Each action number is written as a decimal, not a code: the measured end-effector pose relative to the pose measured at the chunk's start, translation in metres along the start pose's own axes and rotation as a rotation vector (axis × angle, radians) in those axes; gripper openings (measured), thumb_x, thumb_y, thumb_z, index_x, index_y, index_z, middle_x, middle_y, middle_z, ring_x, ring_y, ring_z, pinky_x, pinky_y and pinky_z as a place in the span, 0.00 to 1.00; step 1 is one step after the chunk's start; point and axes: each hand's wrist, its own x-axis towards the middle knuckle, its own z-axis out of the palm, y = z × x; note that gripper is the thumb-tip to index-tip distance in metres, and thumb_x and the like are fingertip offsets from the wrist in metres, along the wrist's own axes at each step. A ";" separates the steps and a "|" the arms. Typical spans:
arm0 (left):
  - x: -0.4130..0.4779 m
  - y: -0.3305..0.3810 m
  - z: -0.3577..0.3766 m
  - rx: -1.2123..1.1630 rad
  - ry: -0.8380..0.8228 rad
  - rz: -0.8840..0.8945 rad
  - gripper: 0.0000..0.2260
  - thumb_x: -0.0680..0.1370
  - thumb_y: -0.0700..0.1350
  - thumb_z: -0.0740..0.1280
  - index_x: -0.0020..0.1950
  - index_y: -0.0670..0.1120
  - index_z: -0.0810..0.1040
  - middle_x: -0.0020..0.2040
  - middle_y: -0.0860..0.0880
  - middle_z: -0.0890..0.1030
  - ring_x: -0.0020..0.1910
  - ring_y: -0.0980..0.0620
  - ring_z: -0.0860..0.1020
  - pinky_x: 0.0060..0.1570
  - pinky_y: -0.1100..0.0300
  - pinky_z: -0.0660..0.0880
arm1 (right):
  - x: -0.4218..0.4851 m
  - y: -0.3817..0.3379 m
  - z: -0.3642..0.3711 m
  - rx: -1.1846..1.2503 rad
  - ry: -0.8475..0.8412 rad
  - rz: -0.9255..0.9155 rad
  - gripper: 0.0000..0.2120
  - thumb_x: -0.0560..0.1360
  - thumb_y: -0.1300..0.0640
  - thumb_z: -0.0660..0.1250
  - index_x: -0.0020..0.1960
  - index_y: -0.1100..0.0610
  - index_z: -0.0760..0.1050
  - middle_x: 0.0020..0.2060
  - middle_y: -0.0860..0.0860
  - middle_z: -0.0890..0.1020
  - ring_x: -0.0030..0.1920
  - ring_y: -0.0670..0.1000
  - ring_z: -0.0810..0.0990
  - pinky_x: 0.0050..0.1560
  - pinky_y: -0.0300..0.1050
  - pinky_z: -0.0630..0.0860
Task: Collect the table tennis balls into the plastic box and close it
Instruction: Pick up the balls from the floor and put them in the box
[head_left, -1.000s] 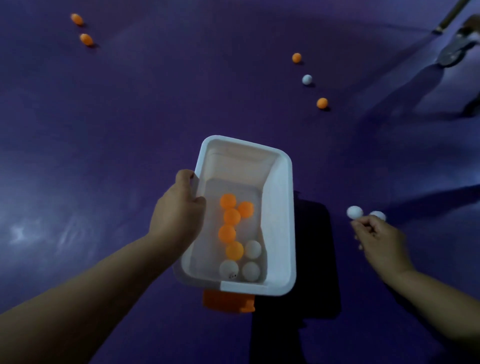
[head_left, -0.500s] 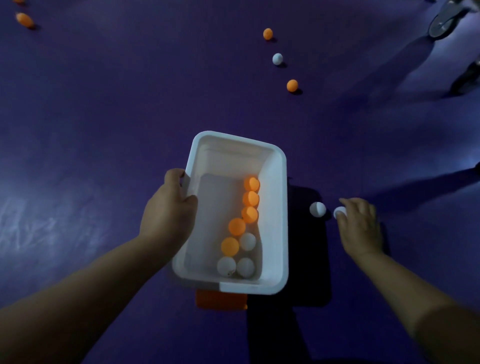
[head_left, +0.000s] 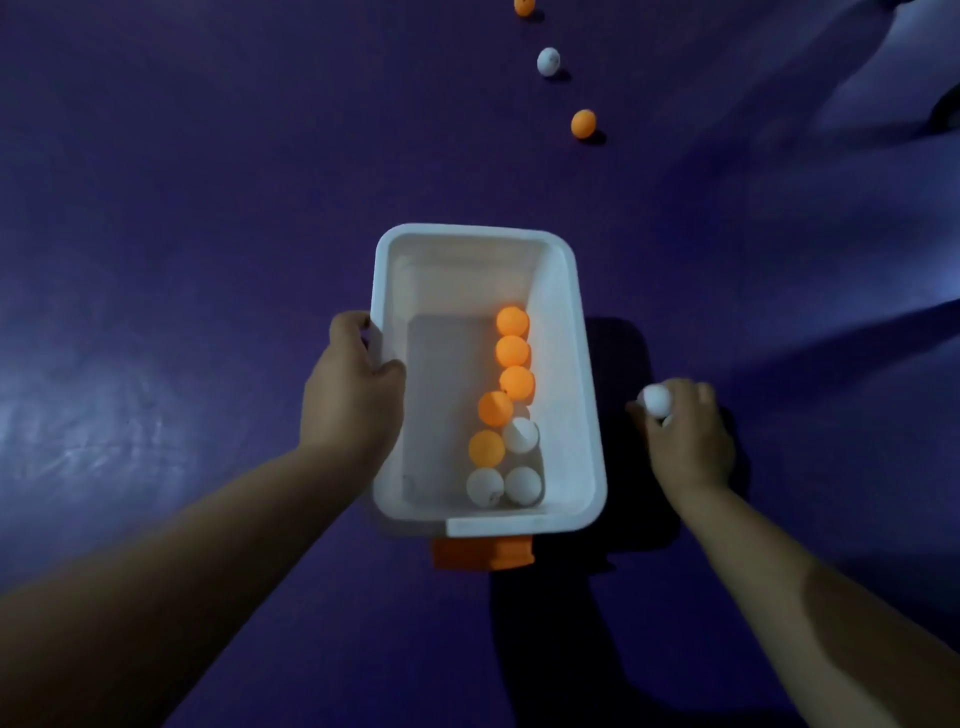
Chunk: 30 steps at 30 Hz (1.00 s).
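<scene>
A white plastic box (head_left: 584, 364) stands open on the purple floor in the middle of the view, with an orange clasp (head_left: 483, 554) at its near end. Inside lie several orange balls (head_left: 512, 351) and three white balls (head_left: 522, 485) along its right side. My left hand (head_left: 353, 387) grips the box's left rim. To the right of the box my right hand (head_left: 685, 436) is closed around white balls (head_left: 655, 399); one shows at the fingertips, a second is mostly hidden under the fingers.
Farther off on the floor lie an orange ball (head_left: 583, 123), a white ball (head_left: 548, 61) and another orange ball (head_left: 523, 6) at the top edge. Dark shadows fall on the floor right of the box and below it.
My right hand has closed over the two white balls beside the box. The balls in the box have rolled to its right side. The view has moved forward.
</scene>
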 end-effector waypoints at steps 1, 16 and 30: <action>-0.002 0.002 0.002 -0.015 0.004 -0.002 0.16 0.76 0.40 0.62 0.63 0.48 0.66 0.44 0.54 0.75 0.41 0.51 0.76 0.38 0.55 0.73 | 0.000 -0.009 -0.008 0.087 0.094 0.029 0.15 0.73 0.51 0.69 0.53 0.61 0.73 0.51 0.58 0.75 0.46 0.58 0.76 0.38 0.41 0.62; -0.051 0.038 -0.130 -0.067 -0.072 -0.052 0.19 0.76 0.40 0.60 0.66 0.54 0.64 0.53 0.49 0.79 0.45 0.48 0.77 0.39 0.57 0.69 | -0.090 -0.244 -0.120 0.764 -0.023 0.042 0.13 0.80 0.50 0.55 0.60 0.55 0.68 0.54 0.46 0.75 0.53 0.41 0.75 0.49 0.30 0.72; -0.112 0.268 -0.302 -0.048 -0.132 -0.193 0.20 0.76 0.41 0.60 0.66 0.55 0.64 0.48 0.53 0.77 0.43 0.47 0.76 0.40 0.55 0.69 | -0.104 -0.312 -0.374 0.466 -0.201 0.219 0.12 0.77 0.57 0.61 0.60 0.52 0.72 0.57 0.48 0.76 0.54 0.45 0.74 0.51 0.39 0.71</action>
